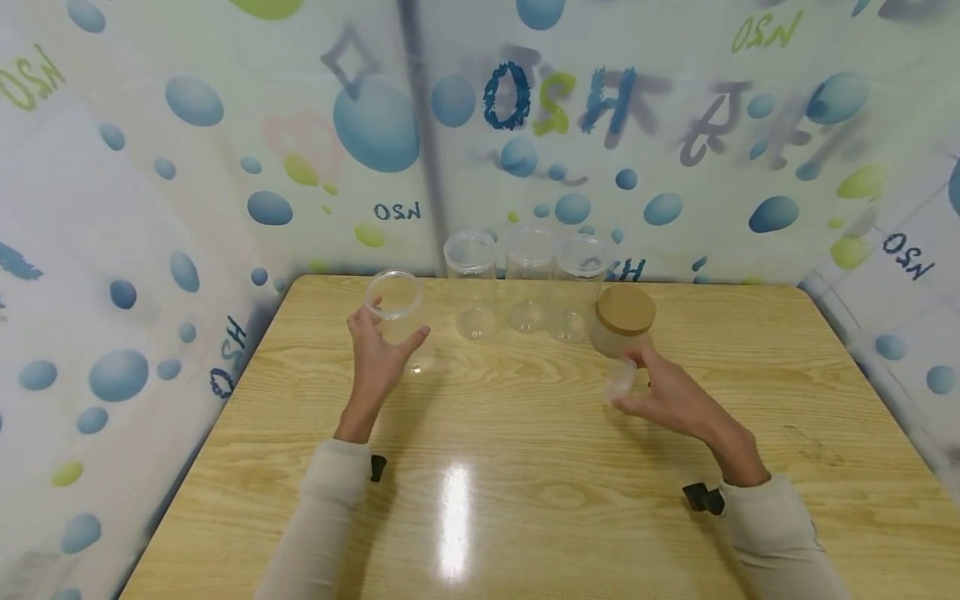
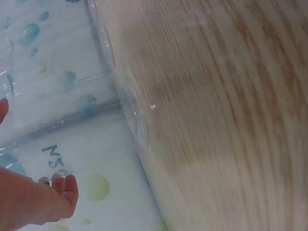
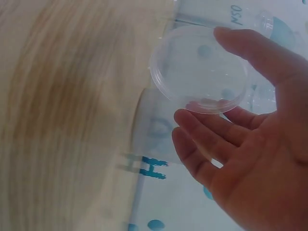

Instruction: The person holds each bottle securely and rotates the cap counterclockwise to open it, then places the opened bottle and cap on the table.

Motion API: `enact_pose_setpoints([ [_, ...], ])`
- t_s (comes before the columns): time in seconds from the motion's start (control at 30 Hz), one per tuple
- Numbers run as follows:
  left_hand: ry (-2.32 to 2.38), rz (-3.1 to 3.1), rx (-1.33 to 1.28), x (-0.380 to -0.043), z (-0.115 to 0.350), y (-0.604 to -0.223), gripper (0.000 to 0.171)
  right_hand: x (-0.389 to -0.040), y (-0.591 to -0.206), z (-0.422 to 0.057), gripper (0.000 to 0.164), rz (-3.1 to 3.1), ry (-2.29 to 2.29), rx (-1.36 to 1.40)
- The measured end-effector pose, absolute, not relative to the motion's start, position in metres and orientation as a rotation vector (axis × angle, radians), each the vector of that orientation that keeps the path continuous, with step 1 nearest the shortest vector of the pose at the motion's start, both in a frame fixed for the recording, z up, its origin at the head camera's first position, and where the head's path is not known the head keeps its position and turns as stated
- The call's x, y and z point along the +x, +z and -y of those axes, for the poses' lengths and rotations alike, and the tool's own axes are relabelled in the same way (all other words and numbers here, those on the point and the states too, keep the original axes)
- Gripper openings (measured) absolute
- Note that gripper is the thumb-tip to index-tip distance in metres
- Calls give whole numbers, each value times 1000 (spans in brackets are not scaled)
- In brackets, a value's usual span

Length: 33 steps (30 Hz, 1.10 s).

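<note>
My left hand point(image 1: 378, 357) grips a clear plastic jar point(image 1: 396, 317) at the back left of the table, thumb on its right side and fingers on its left. The jar stands upright, its round rim facing up. In the left wrist view the fingers point(image 2: 70, 192) curl at the lower left, the see-through jar wall hard to make out. A clear round lid point(image 3: 199, 72) is pinched by its edge between the thumb and fingers of my right hand point(image 1: 675, 398). In the head view that lid hangs tilted over the table, just in front of a brown-topped jar point(image 1: 624, 312).
Three tall clear jars stand in a row at the back: a left one point(image 1: 472, 287), a middle one point(image 1: 529, 283) and a right one point(image 1: 576, 287). The brown-topped jar is beside them. A bubble-patterned curtain point(image 1: 480, 167) rises behind the wooden table point(image 1: 525, 467).
</note>
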<state>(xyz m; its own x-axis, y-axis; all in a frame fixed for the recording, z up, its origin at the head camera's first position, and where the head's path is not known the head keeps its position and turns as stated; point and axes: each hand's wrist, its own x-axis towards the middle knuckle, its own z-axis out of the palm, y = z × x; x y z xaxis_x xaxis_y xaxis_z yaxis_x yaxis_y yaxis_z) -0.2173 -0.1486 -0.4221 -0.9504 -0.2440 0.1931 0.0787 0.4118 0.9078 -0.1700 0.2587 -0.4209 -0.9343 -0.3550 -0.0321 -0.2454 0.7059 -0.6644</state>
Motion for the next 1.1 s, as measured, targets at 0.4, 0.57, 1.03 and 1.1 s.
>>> enact_pose_setpoints([
  [0.4, -1560, 2370, 180, -227, 159, -421, 72, -172, -432, -267, 67, -2672, -1040, -455],
  [0.57, -1535, 2374, 166, -228, 160, -422, 67, -173, -437, -270, 79, -2663, -976, -437],
  [1.03, -951, 2089, -59, -206, 139, -410, 89, -174, -448, -270, 81, -2732, -848, -452],
  [1.1, -845, 2024, -154, -201, 131, -403, 75, -173, -448, -269, 81, -2732, -867, -439],
])
